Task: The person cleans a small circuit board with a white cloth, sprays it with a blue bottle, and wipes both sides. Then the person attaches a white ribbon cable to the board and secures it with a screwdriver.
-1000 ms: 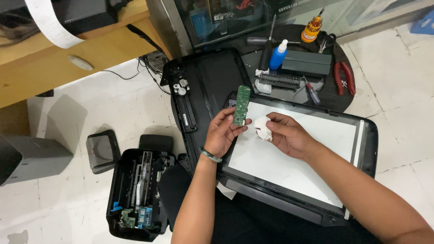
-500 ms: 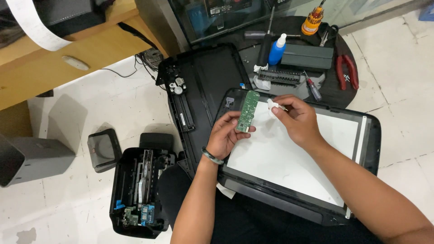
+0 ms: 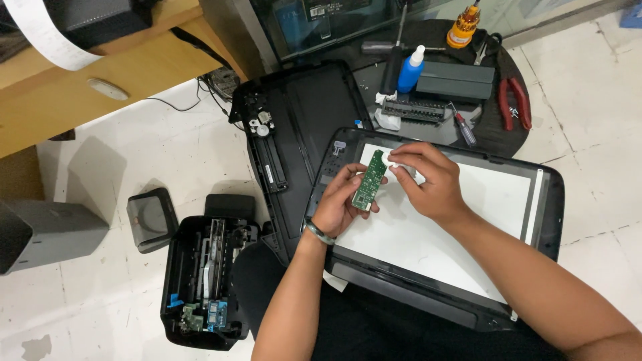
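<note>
Left hand (image 3: 338, 208): grasping a narrow green circuit board (image 3: 369, 180) by its lower edge, held upright over the scanner lid (image 3: 468, 220); a green bangle sits on the wrist.
Right hand (image 3: 428, 180): fingers pinched on a small white wad (image 3: 403, 167), pressed against the upper end of the circuit board.
Scanner lid: black frame with a white pad, lying across the person's lap; its near edge is hidden by the forearms.
Bottles: a blue bottle with white cap (image 3: 410, 69) and an orange bottle (image 3: 463, 27) stand on the round black stool top (image 3: 498, 134) beyond the lid.
Tools: red-handled pliers (image 3: 515, 101) and a dark grey box (image 3: 455, 80) on the same top.
Labels: a white sticker with dark bars (image 3: 317, 11) on the glass cabinet, too small to make out.
Paper strip: a white strip (image 3: 43, 33) hangs over the wooden bench (image 3: 80, 100), cut off at the top.
Floor: an opened black printer body (image 3: 204, 281), its inner parts hard to tell apart.
</note>
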